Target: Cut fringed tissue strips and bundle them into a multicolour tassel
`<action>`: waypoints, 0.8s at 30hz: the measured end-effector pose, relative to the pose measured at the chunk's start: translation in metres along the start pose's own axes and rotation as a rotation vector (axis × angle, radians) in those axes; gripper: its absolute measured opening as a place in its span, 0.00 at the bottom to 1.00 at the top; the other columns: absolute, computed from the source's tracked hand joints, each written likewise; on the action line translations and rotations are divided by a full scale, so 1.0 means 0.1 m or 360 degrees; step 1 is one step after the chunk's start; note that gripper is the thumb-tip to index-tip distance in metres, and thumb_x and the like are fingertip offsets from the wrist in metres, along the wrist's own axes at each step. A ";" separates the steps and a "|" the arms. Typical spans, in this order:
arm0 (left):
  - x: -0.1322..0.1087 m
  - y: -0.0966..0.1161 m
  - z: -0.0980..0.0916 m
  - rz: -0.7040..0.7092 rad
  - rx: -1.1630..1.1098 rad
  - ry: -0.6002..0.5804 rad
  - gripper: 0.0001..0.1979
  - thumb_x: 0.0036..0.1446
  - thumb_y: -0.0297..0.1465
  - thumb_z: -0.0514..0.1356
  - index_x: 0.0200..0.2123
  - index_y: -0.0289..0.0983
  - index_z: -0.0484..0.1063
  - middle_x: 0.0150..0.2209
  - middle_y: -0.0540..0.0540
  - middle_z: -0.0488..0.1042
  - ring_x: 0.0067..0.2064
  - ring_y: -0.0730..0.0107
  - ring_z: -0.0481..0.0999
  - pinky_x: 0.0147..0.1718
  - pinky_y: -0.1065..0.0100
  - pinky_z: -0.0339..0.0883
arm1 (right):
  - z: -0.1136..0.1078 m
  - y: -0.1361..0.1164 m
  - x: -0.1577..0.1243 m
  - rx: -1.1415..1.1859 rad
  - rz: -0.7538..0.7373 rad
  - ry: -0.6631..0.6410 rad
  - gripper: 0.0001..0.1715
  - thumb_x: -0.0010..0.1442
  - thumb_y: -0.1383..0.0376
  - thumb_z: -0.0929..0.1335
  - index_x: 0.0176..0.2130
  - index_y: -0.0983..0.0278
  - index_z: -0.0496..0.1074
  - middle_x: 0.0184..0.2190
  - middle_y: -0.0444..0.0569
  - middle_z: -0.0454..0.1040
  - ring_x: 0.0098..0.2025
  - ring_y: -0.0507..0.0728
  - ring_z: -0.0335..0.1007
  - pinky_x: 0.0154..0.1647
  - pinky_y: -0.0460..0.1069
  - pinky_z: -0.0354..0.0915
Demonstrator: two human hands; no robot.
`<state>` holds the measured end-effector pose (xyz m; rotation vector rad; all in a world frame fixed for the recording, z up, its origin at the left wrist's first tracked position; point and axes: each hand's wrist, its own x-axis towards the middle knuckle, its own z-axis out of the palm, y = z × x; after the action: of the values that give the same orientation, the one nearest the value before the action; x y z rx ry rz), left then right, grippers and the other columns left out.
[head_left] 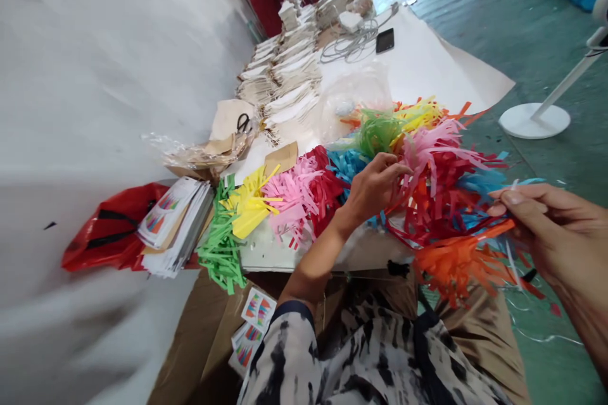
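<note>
My left hand (375, 183) reaches over the table's front edge with its fingers curled together against a pink paper tassel (434, 145). What lies between those fingers is hidden. On the right, my right hand (546, 221) pinches a thin white string (513, 262) between thumb and forefinger. An orange paper tassel (465, 266) hangs between my hands at the table edge. Red fringe (434, 202) and blue fringe (479, 182) bunch up behind it. Left of my left hand lies a row of tassels: dark blue, red, light pink (294, 193), yellow (249, 202) and green (221, 234).
Stacks of paper packets (294, 69) run along the wall side of the table. A phone (385, 41) and coiled cable (349, 47) lie farther back. Printed cards (175, 221) sit at the left beside a red bag (114, 228). A white stand (534, 120) is at the right.
</note>
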<state>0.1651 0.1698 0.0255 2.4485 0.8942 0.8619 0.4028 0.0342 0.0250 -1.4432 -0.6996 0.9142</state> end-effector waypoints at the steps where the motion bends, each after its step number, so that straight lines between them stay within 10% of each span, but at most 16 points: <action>1: 0.04 -0.07 0.00 0.0040 0.0081 -0.0040 0.17 0.67 0.25 0.55 0.50 0.39 0.81 0.54 0.38 0.74 0.54 0.66 0.76 0.52 0.66 0.70 | 0.01 0.01 0.01 -0.0020 -0.0012 -0.0006 0.23 0.48 0.46 0.81 0.38 0.58 0.84 0.32 0.46 0.81 0.32 0.50 0.74 0.31 0.43 0.69; 7: 0.30 -0.22 -0.01 0.0210 -0.0005 -0.0148 0.13 0.70 0.35 0.57 0.42 0.39 0.83 0.49 0.38 0.76 0.51 0.64 0.76 0.54 0.63 0.69 | 0.03 0.04 0.02 -0.0175 -0.0074 -0.0051 0.22 0.52 0.46 0.79 0.39 0.56 0.83 0.33 0.44 0.82 0.35 0.50 0.75 0.37 0.43 0.70; 16: 0.64 0.02 -0.51 -0.0320 -0.1002 0.0569 0.08 0.65 0.39 0.64 0.42 0.41 0.76 0.50 0.46 0.79 0.31 0.77 0.75 0.32 0.67 0.72 | 0.03 -0.02 -0.03 -0.0297 -0.0176 -0.0078 0.20 0.54 0.45 0.78 0.38 0.56 0.84 0.32 0.45 0.82 0.33 0.51 0.74 0.35 0.46 0.68; 24: 0.75 0.18 -0.86 -0.0542 -0.1323 0.0941 0.13 0.69 0.39 0.62 0.53 0.42 0.72 0.51 0.46 0.78 0.33 0.80 0.78 0.27 0.75 0.67 | 0.04 -0.07 -0.06 -0.0292 -0.0196 -0.0027 0.21 0.53 0.44 0.78 0.39 0.56 0.84 0.33 0.45 0.83 0.33 0.52 0.74 0.34 0.47 0.68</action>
<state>0.1612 0.2201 0.1294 1.3073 0.8551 1.4794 0.3969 0.0321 0.0334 -1.5363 -0.8943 0.7832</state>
